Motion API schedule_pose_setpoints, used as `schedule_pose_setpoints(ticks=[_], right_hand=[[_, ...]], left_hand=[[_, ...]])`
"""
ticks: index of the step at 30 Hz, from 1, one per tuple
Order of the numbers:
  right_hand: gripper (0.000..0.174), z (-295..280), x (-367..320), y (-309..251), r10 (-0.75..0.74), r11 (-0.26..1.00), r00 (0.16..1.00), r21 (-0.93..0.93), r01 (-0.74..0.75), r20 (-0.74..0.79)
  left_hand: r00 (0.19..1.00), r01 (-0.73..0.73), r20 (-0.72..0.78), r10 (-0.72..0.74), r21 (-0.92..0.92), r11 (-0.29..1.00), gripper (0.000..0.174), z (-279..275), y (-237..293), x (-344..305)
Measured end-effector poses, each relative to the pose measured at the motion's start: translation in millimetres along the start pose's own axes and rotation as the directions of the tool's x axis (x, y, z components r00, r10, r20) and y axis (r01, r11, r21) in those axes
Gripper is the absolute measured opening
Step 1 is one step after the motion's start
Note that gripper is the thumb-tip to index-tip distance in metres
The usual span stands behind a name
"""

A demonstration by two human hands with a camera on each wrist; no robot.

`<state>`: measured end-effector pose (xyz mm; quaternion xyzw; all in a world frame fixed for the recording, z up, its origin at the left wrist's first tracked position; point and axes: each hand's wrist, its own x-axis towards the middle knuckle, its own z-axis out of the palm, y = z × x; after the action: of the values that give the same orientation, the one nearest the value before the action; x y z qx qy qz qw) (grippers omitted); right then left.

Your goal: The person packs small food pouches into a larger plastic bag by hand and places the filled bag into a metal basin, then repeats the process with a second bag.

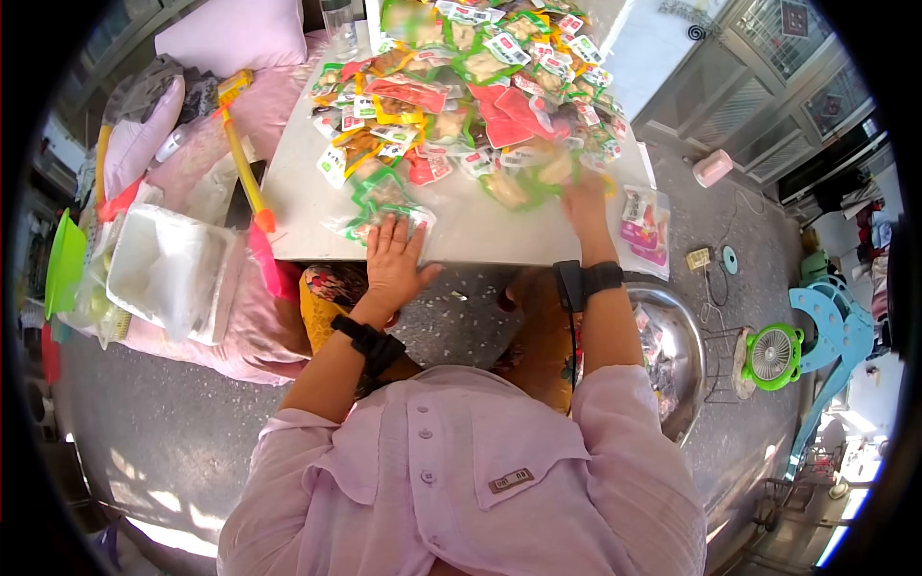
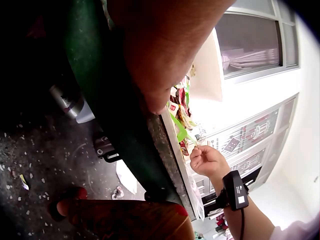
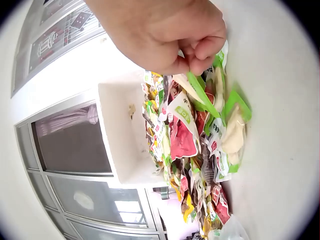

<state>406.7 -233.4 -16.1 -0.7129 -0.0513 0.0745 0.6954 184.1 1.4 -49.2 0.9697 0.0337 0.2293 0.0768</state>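
Note:
Many small food packets (image 1: 403, 91) lie heaped on the white table (image 1: 298, 206). The left hand (image 1: 392, 269) rests with its fingers spread on a green-edged clear packet (image 1: 384, 197) near the table's front edge. Over the pile's right side, the right hand (image 1: 588, 206), blurred in the head view, pinches the green edge of a packet (image 3: 202, 95) between thumb and curled fingers, as the right wrist view shows. Another green-edged packet (image 3: 233, 135) lies flat on the table beside the heap. In the left wrist view the right hand (image 2: 207, 162) holds the green packet edge up.
A pink-and-purple packet (image 1: 645, 230) lies at the table's right edge. A metal basin (image 1: 693, 360) with packets stands below at the right. On the bed at the left are a white foam box (image 1: 158, 274) and a yellow-handled tool (image 1: 245, 168). A green fan (image 1: 773, 355) stands at the right.

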Motion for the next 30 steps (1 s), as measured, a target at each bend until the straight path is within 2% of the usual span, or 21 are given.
schedule_pose_setpoints(ticks=[3, 4, 5, 6, 7, 8, 9, 11, 12, 13, 16, 17, 18, 20, 22, 23, 26, 29, 30], right_hand=[[0.014, 12.0, -24.9, -7.3, 0.031, 1.0, 0.999, -0.007, -0.031, 0.016], [0.014, 11.6, -22.8, 3.0, -0.168, 0.979, 0.979, -0.095, 0.179, 0.114], [0.013, 18.6, -27.0, 4.5, -0.348, 0.908, 0.91, -0.159, 0.387, 0.228], [0.014, 22.5, -28.5, 3.0, -0.103, 0.992, 0.966, -0.046, 0.117, 0.238], [0.014, 26.7, -30.1, 1.2, 0.148, 0.984, 0.961, 0.063, -0.167, 0.233], [0.013, 26.4, -26.0, 8.2, -0.117, 0.99, 0.944, -0.037, 0.135, 0.31], [0.013, 27.9, -22.0, 16.3, -0.356, 0.896, 0.842, -0.109, 0.431, 0.405], [0.01, 30.3, -20.2, 19.0, -0.343, 0.905, 0.839, -0.092, 0.416, 0.423], [0.008, 33.8, -23.3, 15.5, -0.092, 0.995, 0.931, -0.007, 0.1, 0.354], [0.007, 35.1, -25.5, 10.8, 0.182, 0.97, 0.933, 0.098, -0.222, 0.312], [0.012, 18.2, -31.0, -21.9, 0.231, 0.947, 0.912, -0.292, -0.132, 0.339], [0.012, 3.2, -17.6, -8.4, 0.003, 0.922, 0.949, -0.368, 0.119, 0.314], [0.013, -16.1, 5.1, 16.0, -0.227, 0.825, 0.924, -0.444, 0.351, 0.308], [0.016, -33.8, 27.8, 21.7, -0.456, 0.585, 0.857, -0.646, 0.491, 0.239], [0.019, -40.7, 37.4, 5.7, -0.507, 0.409, 0.859, -0.856, 0.317, 0.076], [0.021, -47.5, 54.5, 21.9, -0.532, 0.551, 0.846, -0.775, 0.309, -0.041], [0.022, -41.7, 66.2, 10.4, -0.493, 0.367, 0.869, -0.897, 0.245, 0.035], [0.023, -27.2, 70.2, 6.2, -0.384, 0.279, 0.923, -0.954, 0.111, -0.005], [0.022, -26.5, 73.2, 6.9, -0.33, 0.341, 0.944, -0.933, 0.111, -0.008]], left_hand=[[1.0, 0.009, -0.001, -0.009, -0.01, 1.0, 0.063, -0.6, 1.4, 0.1], [1.0, 0.006, -0.006, -0.006, -0.013, 1.0, 0.063, 0.0, 1.1, 0.3], [1.0, 0.002, -0.012, -0.003, -0.014, 1.0, 0.063, 0.8, 0.4, 0.1], [1.0, 0.0, -0.017, 0.0, -0.014, 1.0, 0.062, 1.3, 0.1, -0.5], [1.0, 0.002, -0.014, -0.002, -0.012, 1.0, 0.063, 1.4, 0.1, -0.4], [1.0, 0.004, -0.011, -0.004, -0.009, 1.0, 0.063, 1.4, 0.1, -0.3], [1.0, 0.004, -0.008, -0.005, -0.006, 1.0, 0.063, 1.1, 0.3, -0.4], [1.0, 0.012, 0.008, -0.012, -0.003, 1.0, 0.063, -0.2, 1.0, 0.1], [1.0, 0.017, 0.016, -0.017, -0.002, 1.0, 0.063, -0.9, 1.4, 0.3], [1.0, 0.018, 0.022, -0.018, 0.003, 1.0, 0.063, -1.5, 1.7, 0.7], [0.999, 0.019, 0.037, -0.019, 0.014, 1.0, 0.063, -2.5, 1.8, 0.7], [0.999, 0.019, 0.037, -0.019, 0.013, 1.0, 0.063, -2.5, 1.7, 0.9], [0.999, 0.019, 0.037, -0.019, 0.013, 1.0, 0.063, -2.2, 2.0, 0.9], [0.999, 0.019, 0.034, -0.019, 0.012, 1.0, 0.063, -1.3, 1.7, 0.8], [0.999, 0.012, 0.031, -0.013, 0.015, 1.0, 0.064, 0.1, 1.7, 0.0], [1.0, 0.008, 0.027, -0.009, 0.018, 1.0, 0.065, 1.0, 1.3, -0.3], [0.999, 0.009, 0.032, -0.009, 0.019, 1.0, 0.065, 0.5, -0.1, 0.0], [0.999, 0.02, 0.048, -0.022, 0.025, 0.999, 0.065, -1.0, 0.5, -0.8], [0.998, 0.019, 0.054, -0.02, 0.029, 0.999, 0.065, -1.5, 0.2, 0.0]])
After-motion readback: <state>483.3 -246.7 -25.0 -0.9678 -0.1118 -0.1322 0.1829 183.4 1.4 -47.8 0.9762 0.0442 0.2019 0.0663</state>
